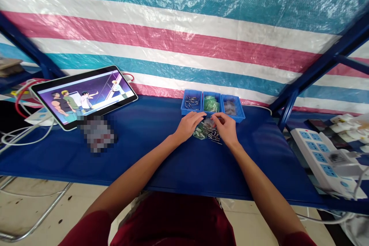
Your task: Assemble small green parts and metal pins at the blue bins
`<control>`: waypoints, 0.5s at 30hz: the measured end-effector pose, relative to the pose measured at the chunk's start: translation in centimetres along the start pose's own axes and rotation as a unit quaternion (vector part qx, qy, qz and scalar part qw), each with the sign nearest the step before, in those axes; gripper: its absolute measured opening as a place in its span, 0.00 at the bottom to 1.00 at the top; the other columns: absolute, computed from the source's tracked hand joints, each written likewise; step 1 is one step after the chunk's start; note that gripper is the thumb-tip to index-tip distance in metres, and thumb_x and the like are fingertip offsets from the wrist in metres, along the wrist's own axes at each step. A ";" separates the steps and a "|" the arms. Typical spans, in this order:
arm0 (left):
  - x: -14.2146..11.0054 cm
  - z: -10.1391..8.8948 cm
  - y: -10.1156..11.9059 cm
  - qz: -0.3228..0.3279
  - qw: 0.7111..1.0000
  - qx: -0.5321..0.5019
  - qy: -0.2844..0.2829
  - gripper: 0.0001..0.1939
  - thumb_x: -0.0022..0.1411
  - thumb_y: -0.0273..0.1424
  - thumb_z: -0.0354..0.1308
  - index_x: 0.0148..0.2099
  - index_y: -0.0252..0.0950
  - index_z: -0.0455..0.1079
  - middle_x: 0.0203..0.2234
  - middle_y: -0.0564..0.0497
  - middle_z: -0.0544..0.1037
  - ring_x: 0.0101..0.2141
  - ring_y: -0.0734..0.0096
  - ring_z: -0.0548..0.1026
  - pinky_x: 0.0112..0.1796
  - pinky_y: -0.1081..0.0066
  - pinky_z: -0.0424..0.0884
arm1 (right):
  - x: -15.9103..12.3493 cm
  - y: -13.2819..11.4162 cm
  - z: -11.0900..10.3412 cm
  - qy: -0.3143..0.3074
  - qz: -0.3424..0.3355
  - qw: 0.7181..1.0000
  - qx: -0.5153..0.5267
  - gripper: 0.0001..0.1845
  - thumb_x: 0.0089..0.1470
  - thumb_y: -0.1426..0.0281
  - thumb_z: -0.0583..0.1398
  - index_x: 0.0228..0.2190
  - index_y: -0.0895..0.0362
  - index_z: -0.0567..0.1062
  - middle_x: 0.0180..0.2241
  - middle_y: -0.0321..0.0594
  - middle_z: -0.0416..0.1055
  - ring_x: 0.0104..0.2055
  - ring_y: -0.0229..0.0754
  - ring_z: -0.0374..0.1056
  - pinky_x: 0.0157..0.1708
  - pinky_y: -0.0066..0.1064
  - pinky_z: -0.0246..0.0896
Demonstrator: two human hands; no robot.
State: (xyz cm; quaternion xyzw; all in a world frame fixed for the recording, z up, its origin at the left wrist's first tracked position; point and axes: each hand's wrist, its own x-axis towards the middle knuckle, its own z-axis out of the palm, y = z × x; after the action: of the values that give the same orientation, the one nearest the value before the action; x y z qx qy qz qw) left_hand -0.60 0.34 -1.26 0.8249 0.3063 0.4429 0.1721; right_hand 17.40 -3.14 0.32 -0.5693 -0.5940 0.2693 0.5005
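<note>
My left hand (188, 126) rests over the left side of a small pile, its fingers pressed together and their tips near a tiny dark item. On the other side, my right hand (226, 127) is closed in a pinch, thumb against fingertips, by a bit of clear plastic (209, 123). What either hand holds is too small to make out. Thin metal rods (213, 135) lie loose below the fingers, beside small green packets (199, 133). Just behind the hands stand three blue bins: one with metal rods (191, 102), one with green packets (211, 103), one with clear plastic bags (230, 107).
A tablet (86, 98) playing a cartoon leans at the left of the blue table (138, 142), with cables beside it. A blurred-out item (98, 134) lies before it. Power strips (318, 157) stand at the right. A striped plastic sheet (184, 38) hangs behind.
</note>
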 end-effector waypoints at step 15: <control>-0.1 0.2 0.1 -0.002 0.995 -0.030 0.095 0.14 0.60 0.42 0.61 0.39 0.35 0.75 0.27 0.51 0.78 0.27 0.74 0.75 0.33 0.74 0.71 | 0.0 -0.5 0.2 -0.106 0.020 0.993 0.055 0.17 0.49 0.55 0.61 0.25 0.57 0.74 0.22 0.36 0.68 0.22 0.36 0.59 0.24 0.29 0.55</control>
State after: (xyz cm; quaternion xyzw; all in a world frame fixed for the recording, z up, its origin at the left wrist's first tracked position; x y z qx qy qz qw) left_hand -0.45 0.16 -1.37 0.7725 0.3097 0.5281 0.1682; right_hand 17.00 -3.15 0.71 -0.5207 -0.6166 0.3704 0.4599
